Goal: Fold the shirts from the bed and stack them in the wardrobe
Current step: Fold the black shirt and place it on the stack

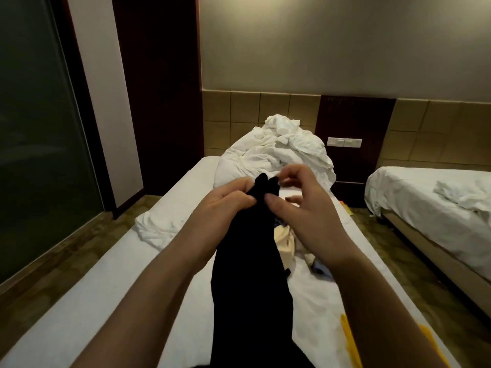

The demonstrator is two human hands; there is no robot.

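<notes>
Hands are held up close together over the middle of a white-sheeted single bed (106,301), and a black shirt of soft dark fabric (249,274) is gathered between them. The bunched upper end of the shirt is gripped by the left hand (225,200), whose fingers are curled round the cloth. The same end is pinched by the right hand (300,205) between the thumb and the bent forefinger, while its other fingers are spread loosely. The shirt is drawn out into a long, narrow band: its long axis is laid along the length of the bed, with the gathered end pointed up and towards the head of the bed and the rest hung down towards the foot, where it is cut off by the lower edge of the view. A cream-coloured crumpled garment (285,241) is seen on the sheet just beside the shirt, towards the right edge of the bed, and a small blue piece of cloth (321,269) is seen near it. A yellow garment (350,338) is laid near the bed's right edge, closer to the foot. A rumpled white duvet (279,155) is heaped at the head of the bed, and a bunched white sheet (156,227) is draped at the left edge. A second white-covered bed (425,197) is set well apart on the right.
</notes>
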